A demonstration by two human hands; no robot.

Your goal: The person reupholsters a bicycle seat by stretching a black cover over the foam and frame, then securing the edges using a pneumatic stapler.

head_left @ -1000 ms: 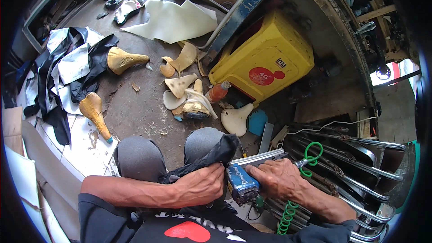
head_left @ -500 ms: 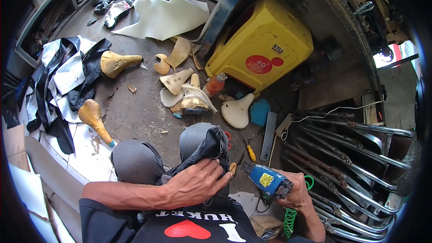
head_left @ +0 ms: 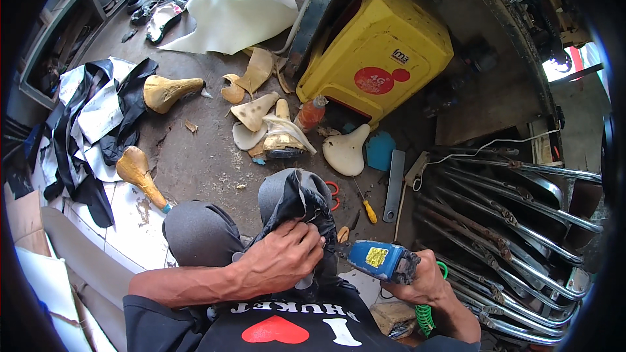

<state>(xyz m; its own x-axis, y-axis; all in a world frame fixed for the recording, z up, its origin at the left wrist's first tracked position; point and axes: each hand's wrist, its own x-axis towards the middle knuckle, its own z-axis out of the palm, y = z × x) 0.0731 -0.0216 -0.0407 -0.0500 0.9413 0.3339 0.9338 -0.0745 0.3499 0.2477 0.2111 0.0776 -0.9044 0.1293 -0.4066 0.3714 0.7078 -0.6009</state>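
My left hand (head_left: 287,254) pinches the edge of a black cover (head_left: 303,203), which is folded over something by my right knee. What lies inside the cover is hidden. In my right hand (head_left: 424,280) is a blue pneumatic staple gun (head_left: 377,258), its nose pointing left and close to the cover beside my left fingers. Whether the nose touches the cover I cannot tell. A green coiled air hose (head_left: 424,319) hangs below the right hand. Beyond my knees lie a cream bicycle saddle (head_left: 347,151) and a yellow-handled screwdriver (head_left: 370,212).
Bare saddle forms (head_left: 140,173) and black-and-white cloth (head_left: 98,111) lie to the left. A yellow plastic stool (head_left: 385,45) lies tipped ahead. Chromed metal tube frames (head_left: 515,241) are stacked at right. Red-handled scissors (head_left: 335,195) and a flat grey metal bar (head_left: 393,186) lie nearer.
The staple gun has moved left toward the cover and turned more level. My left fingers have shifted and drawn closer together on the cover. The view has shifted slightly.
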